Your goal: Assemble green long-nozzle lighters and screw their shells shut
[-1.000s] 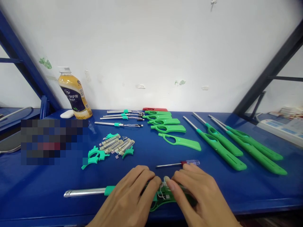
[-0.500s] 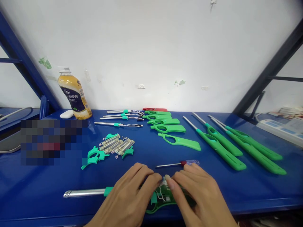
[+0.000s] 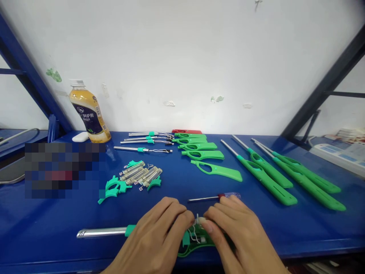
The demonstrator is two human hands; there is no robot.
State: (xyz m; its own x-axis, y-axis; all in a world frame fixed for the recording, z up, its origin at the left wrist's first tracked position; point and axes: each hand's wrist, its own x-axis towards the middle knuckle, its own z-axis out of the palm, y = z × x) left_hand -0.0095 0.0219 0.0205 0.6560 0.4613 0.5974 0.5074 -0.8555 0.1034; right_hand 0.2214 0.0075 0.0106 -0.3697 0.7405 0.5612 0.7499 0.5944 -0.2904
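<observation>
A stick lighter lies along the front of the table, its metal tube [image 3: 102, 232] pointing left and its green handle shell [image 3: 188, 250] open toward me. My left hand [image 3: 159, 232] is closed over the neck of the lighter, hiding much of it. Inside the shell, thin white wires [image 3: 195, 236] and a teal trigger [image 3: 186, 239] show between my hands. The thumb and fingers of my right hand [image 3: 239, 228] close on the handle's other end, the thumb against a small whitish part [image 3: 197, 217]. Just behind that hand lies a screwdriver [image 3: 205, 198], its handle partly covered.
Whole green lighters [image 3: 266, 182] lie at right. Green handle shells [image 3: 222, 172], with a red one [image 3: 186, 131], sit mid-table beside metal tubes with wires [image 3: 134, 149]. Clear cylinders [image 3: 137, 176] and teal triggers [image 3: 112, 192] are heaped at left. A drink bottle [image 3: 91, 118] stands behind.
My right thumb has shifted slightly down and right at the small whitish part, which shows more. My left hand stays nearly where it was.
</observation>
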